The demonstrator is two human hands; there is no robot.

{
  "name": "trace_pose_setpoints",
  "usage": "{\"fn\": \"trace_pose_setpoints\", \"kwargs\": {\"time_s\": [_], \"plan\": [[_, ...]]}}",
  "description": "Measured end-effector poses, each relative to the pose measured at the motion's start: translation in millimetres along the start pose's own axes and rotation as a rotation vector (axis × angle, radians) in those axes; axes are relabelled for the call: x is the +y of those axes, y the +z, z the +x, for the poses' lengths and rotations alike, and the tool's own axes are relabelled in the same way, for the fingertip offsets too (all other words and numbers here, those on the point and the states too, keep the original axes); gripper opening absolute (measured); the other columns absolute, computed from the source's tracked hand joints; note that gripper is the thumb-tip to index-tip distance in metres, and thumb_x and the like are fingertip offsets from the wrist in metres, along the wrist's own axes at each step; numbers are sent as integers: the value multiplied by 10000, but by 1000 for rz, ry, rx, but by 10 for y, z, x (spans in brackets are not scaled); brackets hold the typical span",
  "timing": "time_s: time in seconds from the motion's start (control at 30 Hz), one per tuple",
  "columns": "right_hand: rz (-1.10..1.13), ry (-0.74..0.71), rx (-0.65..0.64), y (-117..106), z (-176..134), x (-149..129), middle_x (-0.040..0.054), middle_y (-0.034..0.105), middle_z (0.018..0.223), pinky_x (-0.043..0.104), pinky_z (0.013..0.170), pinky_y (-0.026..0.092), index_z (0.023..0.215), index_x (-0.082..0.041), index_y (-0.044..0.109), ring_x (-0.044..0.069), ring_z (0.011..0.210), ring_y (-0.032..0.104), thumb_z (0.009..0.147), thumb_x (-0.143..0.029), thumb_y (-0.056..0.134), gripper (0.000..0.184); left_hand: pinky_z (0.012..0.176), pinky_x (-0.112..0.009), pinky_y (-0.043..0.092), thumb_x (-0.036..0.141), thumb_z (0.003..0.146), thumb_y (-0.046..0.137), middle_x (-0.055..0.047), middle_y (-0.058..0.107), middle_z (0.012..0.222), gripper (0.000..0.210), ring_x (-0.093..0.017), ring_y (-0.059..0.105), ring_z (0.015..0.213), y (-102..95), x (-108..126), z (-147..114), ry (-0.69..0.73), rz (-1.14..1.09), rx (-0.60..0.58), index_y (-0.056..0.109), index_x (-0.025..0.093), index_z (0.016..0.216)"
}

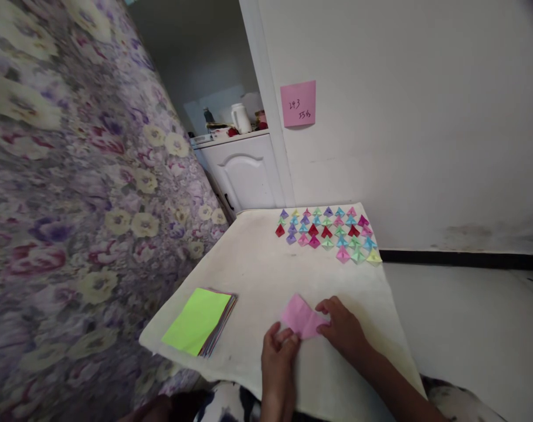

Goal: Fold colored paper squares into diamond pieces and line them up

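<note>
A pink sheet of origami paper [299, 315], creased and partly folded, lies near the front of the cloth-covered table [253, 264]. At its lower left edge, my left hand [278, 351] rests with the fingers curled and the fingertips touching the paper. My right hand [343, 328] pinches the paper's right corner between thumb and index finger. To the left sits a stack of coloured paper [198, 319] with a bright green sheet on top.
Several small folded paper pieces [326, 231] in many colours stand in rows at the table's far right. A floral curtain [94, 205] hangs along the left. Behind are a white cabinet [244, 173] and a wall with a pink note [298, 104].
</note>
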State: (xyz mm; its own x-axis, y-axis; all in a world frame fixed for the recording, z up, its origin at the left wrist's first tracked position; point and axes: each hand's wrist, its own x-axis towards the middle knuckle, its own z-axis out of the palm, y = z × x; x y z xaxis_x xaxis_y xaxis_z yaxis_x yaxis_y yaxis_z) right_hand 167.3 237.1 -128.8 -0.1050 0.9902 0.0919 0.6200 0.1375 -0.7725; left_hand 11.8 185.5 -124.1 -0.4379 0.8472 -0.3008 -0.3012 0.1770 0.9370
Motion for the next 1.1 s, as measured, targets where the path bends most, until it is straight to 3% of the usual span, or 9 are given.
{"fn": "trace_pose_setpoints", "kwargs": {"time_s": [0.13,0.23,0.37,0.47,0.57,0.73,0.97,1.03,1.1], "plan": [[65,3,3,4,-16,0,0,541,912,255,666,365,882,-230,577,147,719,525,608,-105,554,302,567,-232,485,199,570,720,-19,648,682,339,-134,607,595,147,25,-1,12,136,-241,572,133,868],[143,11,10,-1,-23,-5,10,545,924,271,684,377,907,-223,586,151,709,522,601,-111,557,327,412,-187,401,149,533,695,68,518,478,216,-85,474,419,222,69,90,53,239,-236,576,142,713],[299,30,-26,-58,8,18,41,577,970,298,713,403,962,-200,597,172,744,541,587,-137,588,380,375,-181,350,166,549,668,62,523,478,213,-75,427,396,221,127,148,73,268,-282,598,130,747],[478,35,-161,-119,60,59,54,639,916,300,658,439,998,-174,609,180,704,574,576,-225,659,427,393,-191,353,186,542,685,32,573,530,297,-87,454,425,182,197,130,56,275,-379,622,115,823],[676,21,-341,-148,93,68,49,675,758,306,619,470,893,-137,648,206,687,615,550,-386,711,428,415,-187,341,175,535,698,35,560,525,292,-78,436,435,152,282,96,51,287,-454,636,112,814],[890,-4,-459,-129,29,-44,48,672,713,307,628,488,831,-118,656,197,671,621,513,-524,718,519,394,-165,243,237,592,691,69,459,457,155,-44,343,405,131,365,32,102,301,-430,597,124,643],[1053,82,-375,-108,-86,-148,14,632,608,223,474,409,734,-130,626,114,500,526,513,-406,774,383,318,-148,160,343,655,695,69,465,345,246,-23,281,284,155,378,-139,-62,156,-359,567,133,654],[1037,81,-349,-100,-94,-151,10,631,607,205,433,377,732,-134,620,93,461,493,531,-387,764,354,314,-130,215,334,653,712,20,574,426,250,-34,394,307,174,393,-185,-105,92,-350,578,127,692],[990,78,-330,-83,-99,-148,-8,614,585,184,377,325,754,-137,624,64,399,430,567,-373,739,322,370,-128,356,308,632,743,-31,663,566,257,-80,565,429,193,413,-218,-148,35,-320,579,129,716]]}}
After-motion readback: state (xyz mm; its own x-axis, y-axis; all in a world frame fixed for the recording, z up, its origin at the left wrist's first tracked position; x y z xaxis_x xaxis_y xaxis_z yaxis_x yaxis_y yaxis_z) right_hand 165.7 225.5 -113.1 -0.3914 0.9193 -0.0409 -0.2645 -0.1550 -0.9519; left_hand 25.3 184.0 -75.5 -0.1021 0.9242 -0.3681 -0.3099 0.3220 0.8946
